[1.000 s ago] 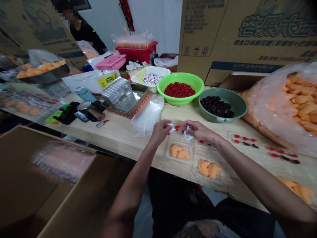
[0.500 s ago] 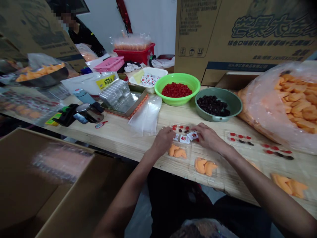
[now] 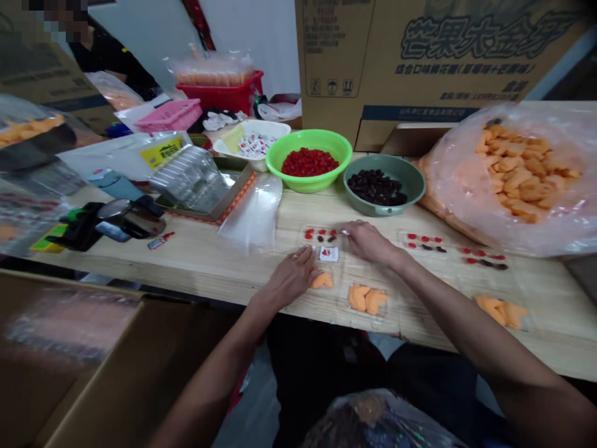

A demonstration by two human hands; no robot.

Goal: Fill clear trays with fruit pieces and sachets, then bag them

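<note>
My left hand (image 3: 293, 274) lies with fingers stretched flat over the left part of a clear plastic tray, covering some of it. By its fingertips a small white printed sachet (image 3: 329, 254) rests in the tray's middle. Above it sit red and dark brown candies (image 3: 321, 235); below it, orange candy pieces (image 3: 323, 280) are partly hidden by that hand. My right hand (image 3: 369, 241), just right of the tray's upper part, pinches a small white sachet (image 3: 345, 232) between its fingertips. Another tray holding orange candy pieces (image 3: 367, 298) lies below my right hand.
Behind the trays stand a green bowl of red candies (image 3: 310, 163), a grey-green bowl of dark candies (image 3: 379, 188) and a white dish of sachets (image 3: 255, 145). A big bag of orange candies (image 3: 527, 168) is at right. An open carton (image 3: 112, 367) sits lower left.
My right hand has drawn away from the tray's sachet row, carrying a sachet. My left hand has come down flatter over the tray's left side. The whole view has shifted.
</note>
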